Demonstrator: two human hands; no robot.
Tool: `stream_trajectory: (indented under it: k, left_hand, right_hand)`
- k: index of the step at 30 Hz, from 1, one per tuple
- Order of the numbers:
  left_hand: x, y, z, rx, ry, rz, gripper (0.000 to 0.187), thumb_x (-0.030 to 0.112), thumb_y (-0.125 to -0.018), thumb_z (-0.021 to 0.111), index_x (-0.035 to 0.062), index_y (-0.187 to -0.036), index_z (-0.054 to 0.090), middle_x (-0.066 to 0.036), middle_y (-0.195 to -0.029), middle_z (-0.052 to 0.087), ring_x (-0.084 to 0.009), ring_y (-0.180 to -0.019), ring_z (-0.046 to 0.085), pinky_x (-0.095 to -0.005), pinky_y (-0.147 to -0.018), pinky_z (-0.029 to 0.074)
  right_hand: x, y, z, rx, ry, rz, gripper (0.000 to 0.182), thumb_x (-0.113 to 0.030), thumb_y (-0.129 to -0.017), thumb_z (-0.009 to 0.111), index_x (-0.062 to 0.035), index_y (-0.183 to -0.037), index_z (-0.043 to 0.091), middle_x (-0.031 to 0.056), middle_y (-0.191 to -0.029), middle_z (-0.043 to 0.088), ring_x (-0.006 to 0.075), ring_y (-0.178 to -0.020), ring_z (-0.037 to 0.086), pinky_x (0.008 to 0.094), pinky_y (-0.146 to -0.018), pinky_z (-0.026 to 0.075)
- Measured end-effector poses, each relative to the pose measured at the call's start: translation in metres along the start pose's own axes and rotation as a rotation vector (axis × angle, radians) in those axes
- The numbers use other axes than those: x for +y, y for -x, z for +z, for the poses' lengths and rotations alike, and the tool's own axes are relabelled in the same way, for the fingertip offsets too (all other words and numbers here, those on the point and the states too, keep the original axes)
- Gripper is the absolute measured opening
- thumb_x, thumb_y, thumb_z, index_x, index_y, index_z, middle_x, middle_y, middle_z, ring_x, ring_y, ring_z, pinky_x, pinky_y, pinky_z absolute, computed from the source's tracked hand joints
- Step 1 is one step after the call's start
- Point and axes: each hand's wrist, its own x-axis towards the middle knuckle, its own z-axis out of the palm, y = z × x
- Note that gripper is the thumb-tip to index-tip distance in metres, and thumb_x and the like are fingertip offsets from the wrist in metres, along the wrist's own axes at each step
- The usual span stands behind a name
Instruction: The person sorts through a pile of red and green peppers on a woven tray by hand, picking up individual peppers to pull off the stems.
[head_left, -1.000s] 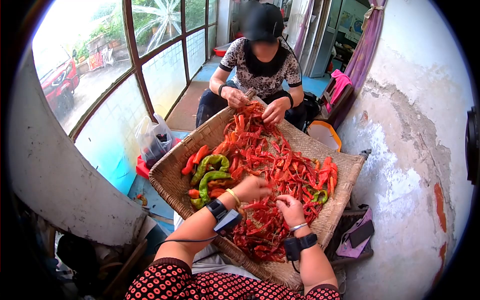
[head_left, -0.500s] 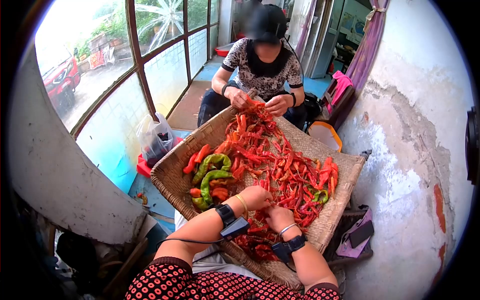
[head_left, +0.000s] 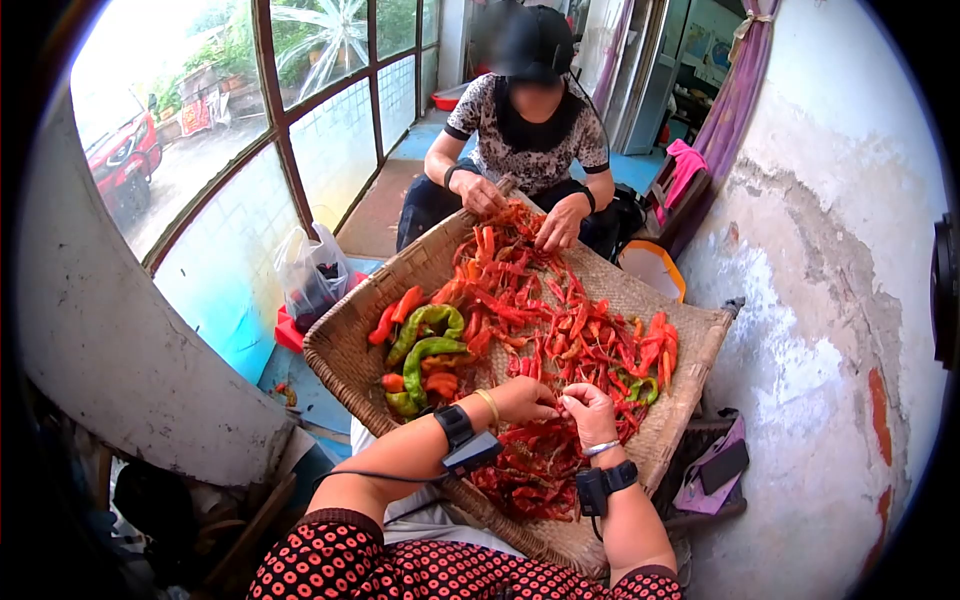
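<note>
Over the near half of a woven basket [head_left: 345, 340], my left hand [head_left: 522, 400] and my right hand [head_left: 590, 414] meet almost fingertip to fingertip. Both have fingers pinched together; whatever lies between them is too small to make out. Dried red chili peppers [head_left: 530, 475] lie below and around the hands, heaped toward the basket's near corner. More red chilies [head_left: 500, 290] spread up to the far corner. Left of my hands rest long curled green peppers [head_left: 425, 365] among plump orange-red ones [head_left: 408, 303]. A small green pepper [head_left: 640, 388] lies at the right.
Opposite me a person [head_left: 530, 130] sits with both hands in the chilies at the far corner. A plastic bag [head_left: 312, 272] stands left of the basket by the window panels. On the right are a yellow-rimmed container [head_left: 655, 268] and a peeling wall [head_left: 800, 330].
My right hand has risen and turned, its fingers now pointing toward my left hand. My left hand has shifted slightly right. The other person's right-side hand has lowered onto the chilies.
</note>
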Motion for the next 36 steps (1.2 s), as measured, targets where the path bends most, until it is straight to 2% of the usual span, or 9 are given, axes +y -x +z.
stream_trajectory:
  k: [7,12,15,19,20,24,27,30,36]
  left_hand:
    - [0.004,0.001,-0.008,0.068,0.146,-0.125,0.022,0.024,-0.077,0.061,0.0029,-0.079,0.061,-0.009,-0.064,0.060,-0.0163,-0.058,0.057,-0.0305,-0.057,0.045]
    - [0.001,-0.003,-0.012,0.059,0.193,-0.121,0.019,0.023,-0.077,0.062,0.0038,-0.077,0.062,-0.004,-0.061,0.057,-0.0101,-0.055,0.053,-0.0271,-0.053,0.044]
    - [0.003,0.000,-0.011,0.077,0.456,-0.199,0.017,0.019,-0.082,0.060,0.0056,-0.072,0.059,0.006,-0.058,0.049,-0.0026,-0.057,0.043,-0.0219,-0.050,0.039]
    - [0.000,-0.003,-0.015,0.078,0.567,-0.213,0.017,0.019,-0.083,0.059,0.0064,-0.072,0.058,0.006,-0.059,0.049,-0.0020,-0.053,0.042,-0.0195,-0.046,0.035]
    - [0.007,-0.002,-0.018,0.055,0.595,-0.300,0.018,0.020,-0.084,0.059,0.0064,-0.072,0.057,0.006,-0.058,0.049,-0.0030,-0.050,0.044,-0.0201,-0.045,0.036]
    - [0.014,-0.001,-0.019,0.005,0.614,-0.377,0.019,0.023,-0.085,0.057,0.0067,-0.074,0.057,0.004,-0.057,0.050,-0.0044,-0.047,0.045,-0.0197,-0.044,0.037]
    - [0.016,-0.002,-0.019,0.018,0.620,-0.425,0.017,0.023,-0.084,0.059,0.0061,-0.079,0.058,0.005,-0.060,0.051,-0.0040,-0.048,0.045,-0.0194,-0.043,0.036]
    - [0.008,-0.004,-0.015,-0.045,0.499,-0.239,0.022,0.018,-0.079,0.065,0.0039,-0.095,0.059,0.003,-0.073,0.057,-0.0044,-0.064,0.049,-0.0202,-0.056,0.042]
    - [-0.003,-0.003,-0.016,-0.062,0.448,-0.263,0.023,0.011,-0.078,0.063,0.0026,-0.099,0.058,0.003,-0.078,0.059,-0.0050,-0.072,0.051,-0.0215,-0.064,0.044]
  right_hand:
    - [-0.005,-0.001,-0.004,0.137,-0.026,0.016,0.016,-0.002,-0.081,0.055,0.0003,-0.097,0.056,0.0018,-0.077,0.058,0.0072,-0.060,0.054,0.0191,-0.053,0.045]
    - [-0.006,-0.001,-0.003,0.038,-0.054,0.015,0.020,-0.010,-0.083,0.056,-0.0009,-0.101,0.056,-0.0004,-0.075,0.058,0.0058,-0.061,0.053,0.0185,-0.052,0.043]
    - [-0.009,0.001,0.000,0.006,0.174,0.041,0.019,-0.016,-0.084,0.054,-0.0049,-0.099,0.055,-0.0007,-0.075,0.057,0.0058,-0.059,0.053,0.0186,-0.049,0.042]
    - [-0.017,0.004,-0.001,-0.177,0.096,0.082,0.021,-0.022,-0.085,0.054,-0.0048,-0.097,0.054,-0.0001,-0.076,0.057,0.0062,-0.060,0.053,0.0187,-0.051,0.041]
    - [-0.022,0.007,0.002,-0.187,0.060,0.081,0.020,-0.019,-0.084,0.056,-0.0047,-0.098,0.053,-0.0005,-0.076,0.056,0.0064,-0.061,0.053,0.0189,-0.051,0.041]
    - [-0.016,0.005,0.004,-0.176,0.058,0.103,0.021,-0.006,-0.080,0.060,-0.0019,-0.099,0.052,0.0005,-0.078,0.058,0.0062,-0.063,0.054,0.0197,-0.052,0.043]
    - [-0.013,0.001,0.002,-0.112,0.118,0.092,0.020,-0.008,-0.081,0.060,-0.0020,-0.098,0.053,-0.0005,-0.075,0.058,0.0051,-0.061,0.053,0.0188,-0.051,0.042]
    - [-0.012,0.000,0.001,-0.062,0.122,0.069,0.021,-0.007,-0.080,0.061,-0.0013,-0.099,0.053,-0.0017,-0.072,0.057,0.0035,-0.056,0.048,0.0178,-0.048,0.039]
    - [-0.007,-0.001,-0.002,-0.056,0.004,0.097,0.034,-0.004,-0.079,0.059,0.0016,-0.112,0.049,-0.0008,-0.068,0.055,0.0038,-0.051,0.047,0.0172,-0.047,0.038]
